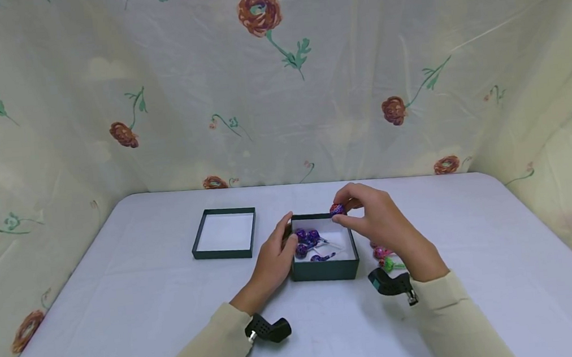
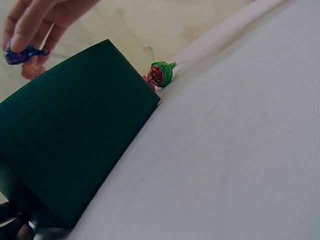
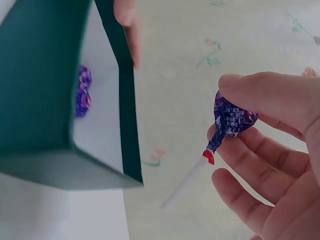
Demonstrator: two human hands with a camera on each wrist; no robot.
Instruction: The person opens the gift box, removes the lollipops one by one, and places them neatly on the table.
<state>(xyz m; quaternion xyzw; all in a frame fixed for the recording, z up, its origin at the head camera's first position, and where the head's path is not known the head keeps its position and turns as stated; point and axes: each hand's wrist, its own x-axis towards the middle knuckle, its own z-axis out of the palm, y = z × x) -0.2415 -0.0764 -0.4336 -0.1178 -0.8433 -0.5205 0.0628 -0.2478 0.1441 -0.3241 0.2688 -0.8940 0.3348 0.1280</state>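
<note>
A dark green box (image 1: 326, 271) stands uncovered on the table, with several purple-wrapped lollipops (image 1: 301, 251) lying inside. At its left wall my left hand (image 1: 270, 260) holds the box, the thumb by the rim and the fingers along the outer side. My right hand (image 1: 382, 220) is above the box's back right corner. Between its thumb and fingers it pinches the wrapped head of another purple lollipop (image 3: 234, 119). That lollipop's white stick (image 3: 185, 181) points down and toward the box in the right wrist view.
To the left lies a square green-rimmed lid (image 1: 223, 255), its white inside facing up. Pink lollipops (image 1: 380, 253) and a green-and-red lollipop (image 2: 161, 74) lie right of the box, partly hidden by the right arm. A flowered curtain (image 1: 333, 129) surrounds the white table (image 1: 139, 305).
</note>
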